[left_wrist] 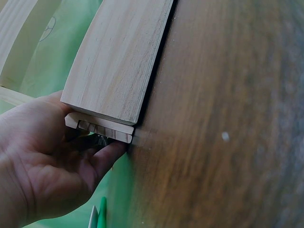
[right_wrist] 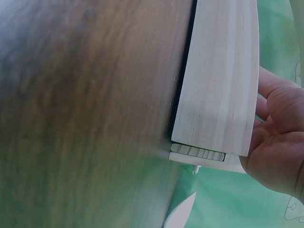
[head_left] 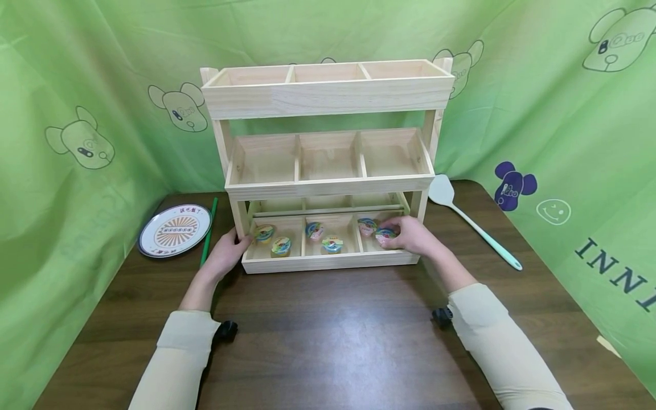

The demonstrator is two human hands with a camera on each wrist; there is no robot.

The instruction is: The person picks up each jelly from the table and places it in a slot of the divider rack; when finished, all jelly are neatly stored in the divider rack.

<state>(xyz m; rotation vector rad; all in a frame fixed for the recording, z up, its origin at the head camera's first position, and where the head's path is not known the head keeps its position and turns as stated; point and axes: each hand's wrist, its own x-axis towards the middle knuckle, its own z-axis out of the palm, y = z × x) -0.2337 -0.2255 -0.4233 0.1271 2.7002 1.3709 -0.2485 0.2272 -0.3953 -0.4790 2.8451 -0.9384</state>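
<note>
A three-tier wooden shelf rack [head_left: 328,185] stands on the table, each tier divided into three compartments. Several small jelly cups with colourful lids lie in its bottom tier, two per compartment. My right hand [head_left: 410,234] reaches into the right compartment and pinches a pink jelly cup [head_left: 384,234]; another jelly cup [head_left: 367,226] lies beside it. In the right wrist view the front board hides that cup. My left hand [head_left: 225,254] grips the rack's lower left end, with its thumb over the edge and its fingers [left_wrist: 111,154] against the outer side.
On the left lie a round printed plate [head_left: 176,239] and a green stick [head_left: 208,239]. A pale spatula [head_left: 482,230] lies right of the rack. Green curtains [head_left: 77,199] hang behind and on both sides of the brown table [head_left: 328,330].
</note>
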